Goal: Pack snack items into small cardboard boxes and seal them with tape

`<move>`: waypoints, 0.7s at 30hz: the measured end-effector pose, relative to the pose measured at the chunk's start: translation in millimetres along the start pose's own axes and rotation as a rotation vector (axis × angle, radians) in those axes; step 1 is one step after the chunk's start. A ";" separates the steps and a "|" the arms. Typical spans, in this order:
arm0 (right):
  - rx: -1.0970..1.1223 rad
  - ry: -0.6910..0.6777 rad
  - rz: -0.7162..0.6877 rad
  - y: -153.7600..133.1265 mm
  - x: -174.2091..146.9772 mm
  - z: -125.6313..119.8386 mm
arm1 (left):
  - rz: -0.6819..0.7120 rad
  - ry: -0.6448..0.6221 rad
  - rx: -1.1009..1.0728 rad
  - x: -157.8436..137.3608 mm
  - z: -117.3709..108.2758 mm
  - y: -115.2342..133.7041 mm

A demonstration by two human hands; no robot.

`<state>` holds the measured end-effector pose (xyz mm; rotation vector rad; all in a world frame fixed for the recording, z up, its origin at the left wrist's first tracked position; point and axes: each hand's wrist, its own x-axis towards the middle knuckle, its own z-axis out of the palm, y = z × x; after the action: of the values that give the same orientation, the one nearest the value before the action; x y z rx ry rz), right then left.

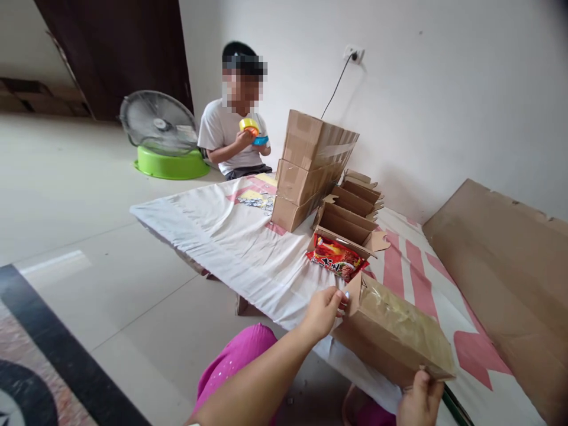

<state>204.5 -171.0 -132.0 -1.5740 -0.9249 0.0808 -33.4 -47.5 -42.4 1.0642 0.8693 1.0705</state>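
Note:
A long cardboard box (381, 343) lies tilted at the table's near edge, with shiny tape along its top. My left hand (323, 312) is closed on the flap at its left end, thumb and fingers pinching the edge. At the opposite end, my right hand (419, 401) grips the lower corner, the thumb on the near face and the fingers partly hidden beneath. Just beyond my left hand, a red instant noodle packet (337, 258) leans against the nearest of several open cardboard boxes (348, 223).
Taped boxes (295, 183) stand stacked on the cloth-covered table (213, 236). Across it, a person (235, 127) holds yellow and blue tape rolls. A fan (157, 121) rests on a green basin (171, 163). A large cardboard sheet (501, 254) leans at right.

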 end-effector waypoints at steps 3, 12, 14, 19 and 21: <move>-0.029 -0.024 -0.025 4.2 5.2 -11.8 | -0.088 -0.012 -0.004 1.6 4.1 -8.7; 0.047 0.032 0.134 -16.2 1.6 -5.1 | -0.104 0.012 0.052 12.0 7.2 -19.8; 0.052 0.033 0.136 -17.0 1.7 -4.1 | -0.071 0.027 0.073 12.3 7.7 -18.7; 0.102 -0.012 0.060 -6.7 1.5 -5.5 | -0.011 0.079 0.102 14.4 6.6 -19.7; 0.093 -0.019 0.059 -1.9 0.7 -6.7 | 0.015 0.116 0.094 16.6 7.9 -21.5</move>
<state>207.6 -176.1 -128.3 -1.5165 -0.8775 0.1784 -16.3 -36.1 -61.7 1.0963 1.0149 1.1213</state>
